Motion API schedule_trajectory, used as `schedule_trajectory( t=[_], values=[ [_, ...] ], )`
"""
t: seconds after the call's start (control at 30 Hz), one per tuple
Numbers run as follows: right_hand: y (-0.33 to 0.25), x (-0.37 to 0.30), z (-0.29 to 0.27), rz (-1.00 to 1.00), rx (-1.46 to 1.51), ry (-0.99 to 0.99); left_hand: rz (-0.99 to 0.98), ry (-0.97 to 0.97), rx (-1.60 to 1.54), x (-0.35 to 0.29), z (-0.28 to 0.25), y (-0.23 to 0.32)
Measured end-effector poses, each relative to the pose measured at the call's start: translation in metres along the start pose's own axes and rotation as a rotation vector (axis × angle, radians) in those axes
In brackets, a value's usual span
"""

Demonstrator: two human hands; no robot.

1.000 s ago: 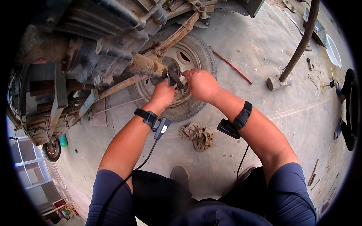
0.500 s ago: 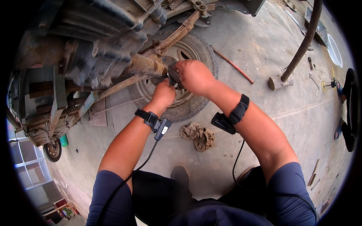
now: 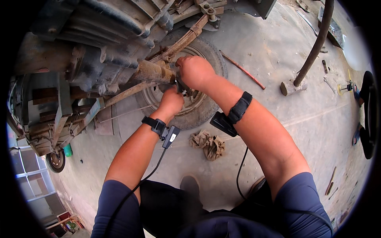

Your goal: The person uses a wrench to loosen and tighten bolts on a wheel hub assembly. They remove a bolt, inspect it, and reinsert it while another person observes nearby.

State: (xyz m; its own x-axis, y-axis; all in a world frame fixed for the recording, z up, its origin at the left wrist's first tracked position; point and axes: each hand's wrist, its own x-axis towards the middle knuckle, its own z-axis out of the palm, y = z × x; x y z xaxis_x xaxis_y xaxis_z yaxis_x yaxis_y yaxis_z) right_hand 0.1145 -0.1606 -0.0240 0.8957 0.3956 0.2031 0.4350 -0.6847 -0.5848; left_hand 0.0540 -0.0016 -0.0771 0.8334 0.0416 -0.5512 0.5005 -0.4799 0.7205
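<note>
From where I watch, the view looks down over 2 bare forearms reaching toward the grimy underside of a raised vehicle (image 3: 79, 59). At the far left, a small black wheel (image 3: 55, 160) hangs near a window. Moving right, a rusty brown cylindrical axle tube (image 3: 152, 72) juts out from the greasy chassis. My left hand (image 3: 171, 101) sits just below its end, fingers curled tight around a small dark metal part at the tube's tip; I cannot tell exactly what that part is. A black wrist strap with a small clipped device (image 3: 160, 130) and a trailing cable sits on that forearm. Just right, my right hand (image 3: 194, 71) is closed in a fist over the same spot, touching the axle end, and what it holds is hidden under the knuckles. Behind both hands, a worn black tyre on a rusted rim (image 3: 200, 107) lies flat on the grey concrete floor (image 3: 270, 59). A crumpled tan rag (image 3: 207, 143) lies near the tyre. Further right are a thin reddish metal rod (image 3: 243, 70), then a heavy sledgehammer with a long dark handle (image 3: 305, 63).
</note>
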Motion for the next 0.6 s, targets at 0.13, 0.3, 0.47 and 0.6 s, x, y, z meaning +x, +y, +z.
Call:
schedule_trajectory(
  t=[0.13,0.3,0.47,0.6],
  values=[
    [0.008,-0.008,-0.012,0.059,-0.049,-0.004,-0.025,-0.006,-0.013,-0.012,0.002,0.014],
    [0.019,-0.033,-0.049,0.044,-0.055,-0.010,-0.034,0.001,-0.110,-0.015,0.003,0.014],
    [0.038,-0.084,-0.091,0.009,0.036,-0.059,-0.008,0.006,-0.101,-0.012,0.006,0.012],
    [0.046,-0.125,-0.119,0.030,-0.026,-0.244,-0.007,0.031,-0.117,-0.003,0.011,0.008]
  ],
)
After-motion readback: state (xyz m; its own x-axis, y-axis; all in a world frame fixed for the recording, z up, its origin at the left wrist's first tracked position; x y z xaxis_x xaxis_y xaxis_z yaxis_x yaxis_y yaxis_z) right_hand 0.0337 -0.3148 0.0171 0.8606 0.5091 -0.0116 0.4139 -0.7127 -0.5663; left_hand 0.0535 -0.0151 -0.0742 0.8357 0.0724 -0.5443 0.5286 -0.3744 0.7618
